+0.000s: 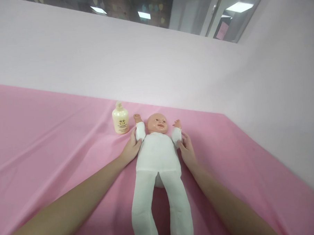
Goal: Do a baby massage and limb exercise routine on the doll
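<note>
Lotion bottle [120,119] is standing at 11 o'clock of the doll [158,155], just beside its raised arm. Left hand [130,148] is lying open against the doll's shoulder; right hand [187,151] is open too, touching the opposite sleeve. Doll is lying face-up on the pink sheet [43,143]. Risk: left hand sweeping outward is likely tipping the bottle; loose sheet bunching.

The baby doll [158,155] lies lengthwise along the middle of the pink sheet [43,136], and the cream lotion bottle [120,119] stands just beside its shoulder near the sheet's far edge, leaving only a narrow gap there. The left hand [130,150] and right hand [187,151] press against the doll's sides. Wide bare sheet runs toward the left edge and the right edge, while the pale wall [144,62] closes off the far edge.
</note>
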A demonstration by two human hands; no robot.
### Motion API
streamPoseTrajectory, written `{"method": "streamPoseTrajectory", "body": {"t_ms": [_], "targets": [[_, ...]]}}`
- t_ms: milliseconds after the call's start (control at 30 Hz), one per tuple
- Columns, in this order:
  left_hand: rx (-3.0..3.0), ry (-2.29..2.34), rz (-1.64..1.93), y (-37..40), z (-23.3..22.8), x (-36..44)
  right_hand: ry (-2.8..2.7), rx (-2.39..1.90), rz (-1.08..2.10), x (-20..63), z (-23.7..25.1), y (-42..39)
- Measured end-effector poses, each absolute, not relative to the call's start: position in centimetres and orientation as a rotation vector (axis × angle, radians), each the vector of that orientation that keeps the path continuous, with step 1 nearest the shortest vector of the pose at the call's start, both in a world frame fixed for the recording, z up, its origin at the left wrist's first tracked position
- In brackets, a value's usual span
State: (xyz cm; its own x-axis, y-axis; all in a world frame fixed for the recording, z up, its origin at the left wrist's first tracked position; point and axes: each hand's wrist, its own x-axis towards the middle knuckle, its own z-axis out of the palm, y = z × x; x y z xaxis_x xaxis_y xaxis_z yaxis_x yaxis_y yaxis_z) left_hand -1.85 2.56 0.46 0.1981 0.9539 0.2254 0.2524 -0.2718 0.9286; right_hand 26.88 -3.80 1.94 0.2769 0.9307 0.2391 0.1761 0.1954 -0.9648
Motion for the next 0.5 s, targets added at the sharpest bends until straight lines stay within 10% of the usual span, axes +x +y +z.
{"method": "streamPoseTrajectory", "body": {"t_ms": [500], "targets": [[1.658, 1.107, 1.163, 2.34, 0.82, -1.79, -1.24, -1.352, 0.709, 27.23, 1.52, -3.46]]}}
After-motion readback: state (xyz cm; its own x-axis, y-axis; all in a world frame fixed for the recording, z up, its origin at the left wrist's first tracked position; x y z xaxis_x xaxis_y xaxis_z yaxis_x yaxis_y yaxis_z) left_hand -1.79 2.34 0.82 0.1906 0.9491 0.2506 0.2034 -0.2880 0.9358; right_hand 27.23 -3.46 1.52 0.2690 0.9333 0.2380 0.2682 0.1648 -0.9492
